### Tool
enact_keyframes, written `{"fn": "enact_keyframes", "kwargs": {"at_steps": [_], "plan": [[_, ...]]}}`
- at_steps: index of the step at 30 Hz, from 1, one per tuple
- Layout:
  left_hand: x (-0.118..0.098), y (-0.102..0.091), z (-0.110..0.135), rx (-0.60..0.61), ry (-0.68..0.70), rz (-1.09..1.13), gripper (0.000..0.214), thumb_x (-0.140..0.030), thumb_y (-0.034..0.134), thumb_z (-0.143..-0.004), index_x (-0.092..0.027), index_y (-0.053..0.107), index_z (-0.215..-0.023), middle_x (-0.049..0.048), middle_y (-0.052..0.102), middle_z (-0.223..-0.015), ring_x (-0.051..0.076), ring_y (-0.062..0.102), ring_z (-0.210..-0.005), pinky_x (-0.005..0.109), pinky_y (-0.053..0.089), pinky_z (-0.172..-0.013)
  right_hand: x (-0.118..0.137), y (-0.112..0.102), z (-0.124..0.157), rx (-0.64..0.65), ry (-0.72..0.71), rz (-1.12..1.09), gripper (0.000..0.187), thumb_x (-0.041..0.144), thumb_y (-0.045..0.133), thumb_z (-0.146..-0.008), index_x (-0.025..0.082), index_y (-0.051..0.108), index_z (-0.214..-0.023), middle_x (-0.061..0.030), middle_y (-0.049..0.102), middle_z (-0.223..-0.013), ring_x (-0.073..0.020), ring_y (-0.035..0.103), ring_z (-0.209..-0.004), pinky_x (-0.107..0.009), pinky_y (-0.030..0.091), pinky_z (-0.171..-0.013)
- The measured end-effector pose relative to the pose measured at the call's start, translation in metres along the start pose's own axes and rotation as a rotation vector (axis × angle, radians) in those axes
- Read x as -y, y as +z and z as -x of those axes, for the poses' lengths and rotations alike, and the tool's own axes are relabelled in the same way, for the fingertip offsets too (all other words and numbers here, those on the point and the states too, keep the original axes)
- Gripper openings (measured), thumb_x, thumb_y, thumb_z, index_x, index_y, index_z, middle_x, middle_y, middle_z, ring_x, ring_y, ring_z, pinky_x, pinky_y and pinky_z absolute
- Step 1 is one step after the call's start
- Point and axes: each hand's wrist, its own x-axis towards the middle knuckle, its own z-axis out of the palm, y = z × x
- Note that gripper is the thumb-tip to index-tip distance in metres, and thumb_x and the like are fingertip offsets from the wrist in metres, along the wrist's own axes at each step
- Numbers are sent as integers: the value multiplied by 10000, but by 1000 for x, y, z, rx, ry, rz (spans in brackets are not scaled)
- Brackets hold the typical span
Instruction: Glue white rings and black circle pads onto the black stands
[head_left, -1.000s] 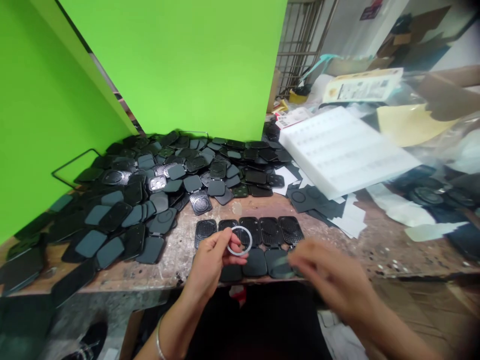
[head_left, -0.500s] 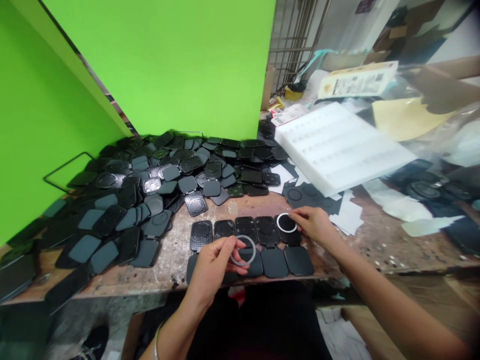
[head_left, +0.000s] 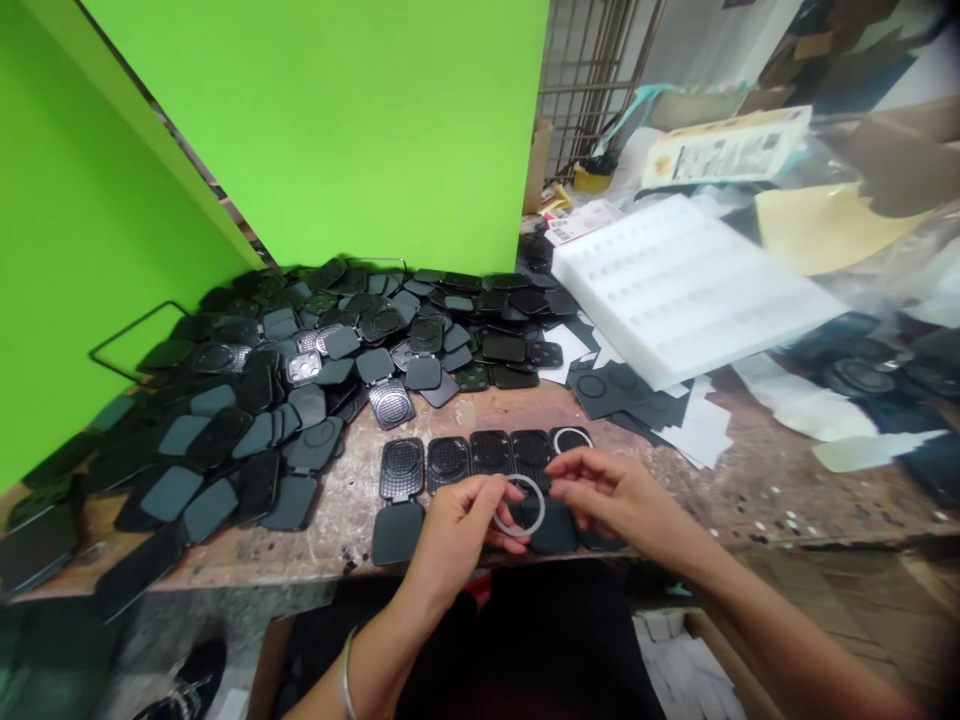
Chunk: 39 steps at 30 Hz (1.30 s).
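My left hand (head_left: 469,520) pinches a pale grey ring (head_left: 541,510) between thumb and fingers, holding it above a row of black hinged plates. Just right of that ring is my right hand (head_left: 607,490), thumb and forefinger slightly apart with nothing visible between them. A white ring (head_left: 574,431) lies on the upper half of the rightmost plate, partly covered by my right hand. The leftmost hinged plate (head_left: 403,468) is unfolded flat, with a textured upper half and a smooth dark lower half (head_left: 398,532). My hands hide parts of the other lower halves.
A large heap of similar black plates (head_left: 300,370) covers the table's left and back, against a green panel (head_left: 337,130). To the right are a white foam block (head_left: 690,290), dark sheets with ring outlines (head_left: 622,390) and white paper scraps (head_left: 701,430). The wooden table edge (head_left: 300,577) runs before me.
My right hand has left the white ring on the rightmost plate and moved left and down beside my left hand. My left hand has shifted right with the grey ring.
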Motion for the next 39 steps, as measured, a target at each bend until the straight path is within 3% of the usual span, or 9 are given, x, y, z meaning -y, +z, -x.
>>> {"fn": "enact_keyframes", "kwargs": {"at_steps": [2,4,9,12,17,24,30,34,39], "plan": [[2,5,-1,40,-12,-30,426,-524,560,-878,-122,698,-860,2,589,-658,175,678,-534,291,576,-549,5,10,5,70,48,-130,365,476,686,-752,171,630,-943,17,598,-673,-80,512,-472,-186,386,-391],[3,8,-2,36,68,-148,419,-485,474,-937,-136,704,-967,41,641,-756,199,698,-634,330,586,-614,4,9,0,26,51,-156,371,482,704,-728,167,620,-905,29,575,-636,-75,506,-460,-180,392,-378],[10,13,-1,-128,586,-1009,322,-334,536,-953,-156,672,-1184,130,685,-1157,350,539,-1162,555,417,-1004,-10,-14,-42,-184,53,-45,316,424,705,-711,148,629,-845,39,558,-508,-77,482,-386,-184,379,-359],[17,20,2,-107,612,-1318,365,-360,558,-944,-153,642,-1233,127,652,-1250,396,459,-1241,593,375,-1017,-14,-17,-61,-160,83,28,226,350,673,-728,142,631,-808,37,555,-461,-78,469,-353,-181,351,-354],[24,27,3,-92,576,-1452,439,-424,568,-931,-155,609,-1275,128,605,-1323,391,433,-1281,574,355,-1040,-14,-7,-71,-118,64,196,137,272,599,-771,149,655,-792,24,578,-466,-99,486,-361,-208,383,-381],[21,27,2,-59,547,-1487,453,-432,555,-935,-154,611,-1289,136,601,-1340,406,430,-1301,589,353,-1049,-27,-6,-77,-243,-317,707,211,173,548,-808,180,750,-746,-88,752,-805,-213,679,-777,-302,509,-715],[24,27,-1,-81,525,-1472,431,-407,604,-912,-169,640,-1269,134,619,-1333,408,457,-1295,609,381,-1047,-27,-7,-65,-194,-381,751,208,164,560,-828,165,766,-851,-89,734,-836,-207,676,-785,-311,512,-735],[28,21,-5,-116,617,-1453,440,-382,669,-864,-201,648,-1264,129,641,-1304,412,510,-1247,613,450,-989,-15,-37,-75,-250,-445,711,221,172,537,-834,166,757,-854,-79,724,-829,-192,668,-760,-300,510,-714],[32,-9,-6,-220,878,-1444,440,-239,659,-836,-238,627,-1275,112,643,-1283,358,547,-1196,538,515,-927,9,-127,-117,-628,-282,775,223,259,546,-838,185,751,-882,-83,743,-891,-224,666,-826,-336,497,-812]]}}
